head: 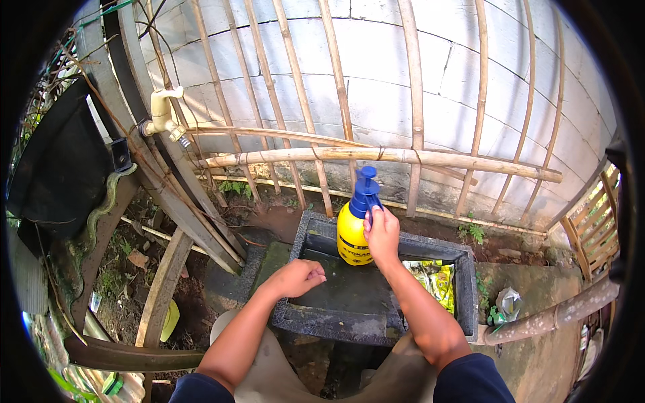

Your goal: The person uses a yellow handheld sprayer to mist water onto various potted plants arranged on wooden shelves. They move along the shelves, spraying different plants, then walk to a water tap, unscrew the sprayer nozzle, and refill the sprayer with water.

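Note:
My right hand [382,236] grips the blue handle of a yellow pump spray bottle [352,233]. The bottle is upright over the back part of a dark stone trough [347,322], its blue pump knob on top; whether its base touches the trough cannot be told. My left hand [298,278] is over the trough's left side, fingers curled, holding nothing that I can see. Yellow-green plastic packets [439,282] lie in the right end of the trough, partly hidden by my right forearm.
A bamboo rail fence [393,154] runs behind the trough, before a block wall [373,113]. At the left are a cream water tap [163,115] on a post and a large black container [60,161]. A bamboo pole [559,315] extends from the trough's right side.

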`<action>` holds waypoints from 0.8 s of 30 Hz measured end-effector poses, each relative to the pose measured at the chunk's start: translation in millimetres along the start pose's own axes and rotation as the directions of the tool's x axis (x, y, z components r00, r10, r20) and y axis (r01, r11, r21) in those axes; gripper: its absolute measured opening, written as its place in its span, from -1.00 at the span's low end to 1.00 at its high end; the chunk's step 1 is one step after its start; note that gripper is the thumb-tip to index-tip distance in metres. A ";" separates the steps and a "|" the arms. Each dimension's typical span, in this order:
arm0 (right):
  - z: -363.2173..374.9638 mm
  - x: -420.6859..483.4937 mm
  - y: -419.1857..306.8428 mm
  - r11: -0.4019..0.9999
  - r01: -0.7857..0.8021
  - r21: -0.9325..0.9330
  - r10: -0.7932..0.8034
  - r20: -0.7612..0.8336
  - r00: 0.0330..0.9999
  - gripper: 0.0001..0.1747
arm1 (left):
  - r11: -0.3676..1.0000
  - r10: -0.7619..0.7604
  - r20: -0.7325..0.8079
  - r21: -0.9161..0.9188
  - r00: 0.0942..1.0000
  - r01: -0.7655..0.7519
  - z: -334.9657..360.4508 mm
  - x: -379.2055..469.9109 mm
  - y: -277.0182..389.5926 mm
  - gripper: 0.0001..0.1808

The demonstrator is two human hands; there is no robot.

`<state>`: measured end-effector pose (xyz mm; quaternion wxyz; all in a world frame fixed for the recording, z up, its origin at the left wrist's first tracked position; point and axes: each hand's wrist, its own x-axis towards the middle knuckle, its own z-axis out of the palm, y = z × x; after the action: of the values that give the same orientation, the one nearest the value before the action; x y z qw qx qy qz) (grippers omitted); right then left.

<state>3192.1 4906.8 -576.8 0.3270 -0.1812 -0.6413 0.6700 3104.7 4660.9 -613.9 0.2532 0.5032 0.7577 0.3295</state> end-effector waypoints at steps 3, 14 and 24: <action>8.0 4.2 0.5 0.974 0.136 -0.183 -0.105 0.172 0.980 -0.57 | 1.000 -0.008 0.042 0.028 0.999 0.006 6.1 6.5 -9.4 -0.67; 30.1 -17.3 22.8 0.990 0.139 -0.023 -0.140 -0.297 0.945 -0.59 | 0.999 0.037 0.099 0.025 0.994 -0.040 8.8 9.9 -16.9 -0.64; 10.8 -27.3 10.2 0.987 0.075 -0.144 -0.090 -0.100 0.991 -0.55 | 0.994 0.094 0.121 0.044 0.988 -0.099 10.9 19.1 -9.5 -0.61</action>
<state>3202.6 4880.8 -590.4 0.3746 -0.2124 -0.6752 0.5988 3099.8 4678.7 -629.2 0.2689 0.5641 0.7240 0.2921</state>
